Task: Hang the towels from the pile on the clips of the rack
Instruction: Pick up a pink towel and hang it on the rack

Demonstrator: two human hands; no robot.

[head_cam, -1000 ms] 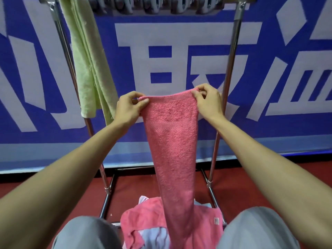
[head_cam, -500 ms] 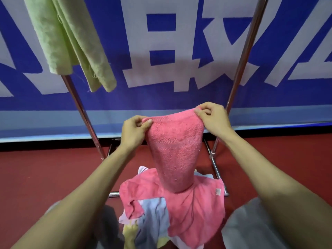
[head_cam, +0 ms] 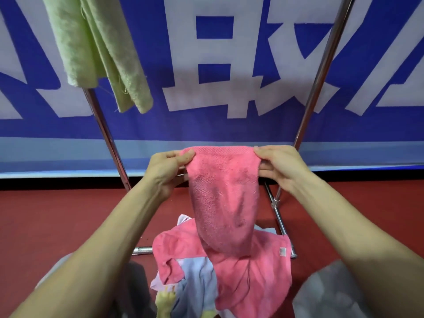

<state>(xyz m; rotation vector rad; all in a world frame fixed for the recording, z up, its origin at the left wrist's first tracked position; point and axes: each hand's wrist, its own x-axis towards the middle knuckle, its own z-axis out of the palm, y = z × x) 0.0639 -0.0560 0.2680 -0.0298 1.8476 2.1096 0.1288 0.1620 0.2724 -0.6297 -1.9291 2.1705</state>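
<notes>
A pink towel point(head_cam: 223, 198) hangs between my hands, its top edge stretched flat and its lower end touching the pile. My left hand point(head_cam: 167, 166) pinches the top left corner. My right hand point(head_cam: 278, 165) pinches the top right corner. Below lies the pile point(head_cam: 229, 271), with another pink towel on top and pale blue and yellow cloths under it. A light green towel point(head_cam: 96, 49) hangs from the top of the rack at the upper left. The rack's clips are out of view.
The rack's two slanting metal poles point(head_cam: 319, 72) rise on either side of my hands, joined to a floor frame point(head_cam: 281, 222) around the pile. A blue and white banner point(head_cam: 206, 111) covers the wall behind. The floor point(head_cam: 57, 221) is red. My grey-clad knees flank the pile.
My view has tilted down, so the rack's top bar and clips left the frame. Both hands now hold the pink towel lower, with its end resting on the pile and its top edge pulled wider.
</notes>
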